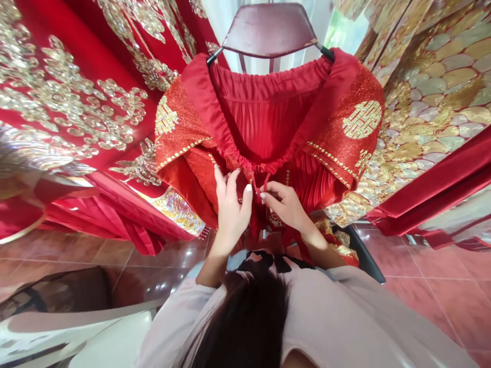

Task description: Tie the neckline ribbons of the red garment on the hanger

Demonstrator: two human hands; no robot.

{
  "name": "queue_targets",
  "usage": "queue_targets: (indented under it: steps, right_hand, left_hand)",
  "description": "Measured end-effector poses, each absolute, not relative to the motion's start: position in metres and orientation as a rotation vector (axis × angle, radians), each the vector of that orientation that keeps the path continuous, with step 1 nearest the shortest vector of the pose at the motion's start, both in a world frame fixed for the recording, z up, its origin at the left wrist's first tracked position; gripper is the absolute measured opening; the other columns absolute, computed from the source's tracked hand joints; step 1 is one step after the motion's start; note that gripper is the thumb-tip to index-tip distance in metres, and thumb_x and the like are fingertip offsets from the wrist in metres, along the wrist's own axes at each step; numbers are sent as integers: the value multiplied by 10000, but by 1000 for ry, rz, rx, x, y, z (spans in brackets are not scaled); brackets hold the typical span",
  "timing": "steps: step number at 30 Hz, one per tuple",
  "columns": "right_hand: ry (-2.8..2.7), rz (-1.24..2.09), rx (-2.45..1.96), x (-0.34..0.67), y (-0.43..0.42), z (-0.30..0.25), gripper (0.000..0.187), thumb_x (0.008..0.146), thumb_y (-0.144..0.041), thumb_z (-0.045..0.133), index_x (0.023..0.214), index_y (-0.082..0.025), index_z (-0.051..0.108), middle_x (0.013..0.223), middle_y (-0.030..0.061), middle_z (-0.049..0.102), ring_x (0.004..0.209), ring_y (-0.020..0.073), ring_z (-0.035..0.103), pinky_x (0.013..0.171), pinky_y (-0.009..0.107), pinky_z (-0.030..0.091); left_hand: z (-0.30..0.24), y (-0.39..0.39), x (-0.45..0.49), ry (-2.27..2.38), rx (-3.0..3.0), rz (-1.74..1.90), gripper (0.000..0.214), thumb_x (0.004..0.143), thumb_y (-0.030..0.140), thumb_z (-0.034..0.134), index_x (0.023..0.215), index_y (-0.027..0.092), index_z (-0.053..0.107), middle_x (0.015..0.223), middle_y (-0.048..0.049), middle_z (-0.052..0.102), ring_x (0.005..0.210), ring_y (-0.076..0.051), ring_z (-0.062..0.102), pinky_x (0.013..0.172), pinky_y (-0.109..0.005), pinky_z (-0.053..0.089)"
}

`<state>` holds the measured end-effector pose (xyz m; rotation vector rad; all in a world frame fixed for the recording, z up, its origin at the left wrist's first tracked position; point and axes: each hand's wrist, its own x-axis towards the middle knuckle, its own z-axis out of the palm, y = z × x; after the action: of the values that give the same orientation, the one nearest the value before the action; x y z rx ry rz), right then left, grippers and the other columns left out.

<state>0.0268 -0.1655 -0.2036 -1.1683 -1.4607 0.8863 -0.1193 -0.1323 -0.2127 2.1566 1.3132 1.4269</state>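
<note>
A red pleated skirt (pixel 268 112) with gold embroidered panels hangs by its gathered waistband from a dark wooden hanger (pixel 270 30). At the front middle of the waistband a thin red drawstring (pixel 261 176) hangs down. My left hand (pixel 230 207) rests against the skirt front just below the waistband, fingers raised and close together beside the string. My right hand (pixel 286 204) pinches the string between thumb and fingertips. The two hands nearly touch.
Red garments with heavy gold and silver embroidery (pixel 72 102) hang at the left, and a gold scale-patterned one (pixel 437 87) at the right. Below is a glossy red tiled floor (pixel 433 291). A white plastic chair (pixel 76 332) stands at the lower left.
</note>
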Motion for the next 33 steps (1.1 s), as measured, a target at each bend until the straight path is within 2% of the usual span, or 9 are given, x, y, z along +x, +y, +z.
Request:
queue_targets:
  steps: [5,8,10,13,17,22,27,30,33]
  right_hand:
    - [-1442,919,-1153,29,-168,-199,171,854,-306,525,839,-140,564,670,-12,569,523,69,472,536,197,378]
    - [-1474,873,-1180,29,-167,-199,168,849,-296,527,824,-137,575,663,-9,572,530,74,473,545,201,389]
    - [-1497,806,-1223,32,-165,-199,165,843,-283,531,837,-132,596,672,-1,590,557,85,499,568,208,411]
    - [-1536,648,-1303,44,-167,-192,250,837,-257,547,1034,-133,638,735,15,640,605,103,544,628,233,452]
    - [-1647,186,-1401,80,-178,-162,343,862,-248,552,1194,-203,624,837,27,681,695,136,599,721,280,486]
    - [-1723,-260,-1462,127,-168,-137,241,910,-266,483,1002,-197,694,925,76,688,823,185,635,771,320,485]
    - [-1734,-457,-1512,130,-135,-155,278,935,-240,401,970,-171,669,917,86,664,855,193,592,798,336,452]
    - [-1705,-569,-1587,114,-126,-161,264,930,-234,402,936,-156,654,925,97,631,881,211,539,821,368,423]
    - [-1718,-622,-1603,94,-124,-158,227,902,-200,423,964,-157,637,1018,110,592,959,238,491,847,403,400]
  left_hand:
    - [-222,-141,-98,1122,1985,1798,504,891,405,506,1302,133,396,1353,-198,359,1259,-269,437,1059,-435,373]
    - [-227,-132,-91,860,1772,1476,422,944,406,410,1303,197,336,943,-73,584,827,-153,615,738,-291,516]
    - [-225,-124,-90,827,1634,1340,335,935,406,453,1206,226,373,626,52,489,516,-90,504,511,-191,413]
    - [-205,-113,-99,835,1602,1468,351,802,365,682,978,226,413,500,123,311,384,-43,305,418,-171,245]
    - [-155,-97,-136,781,1767,1832,358,734,340,766,823,222,439,560,90,333,421,-41,301,432,-218,229]
    - [-128,-56,-181,980,1975,2166,248,832,398,665,780,224,497,670,24,465,578,-91,479,545,-262,342]
    - [-153,-33,-176,1355,2090,2027,118,844,321,596,836,203,600,775,-40,581,760,-195,556,805,-380,413]
    - [-166,-44,-152,1408,2167,1960,233,835,354,593,1017,209,607,1017,-94,611,1051,-291,521,1009,-486,286]
    - [-177,-56,-123,1303,2386,1688,312,790,439,632,992,202,610,1091,-112,603,1091,-329,500,1020,-513,249]
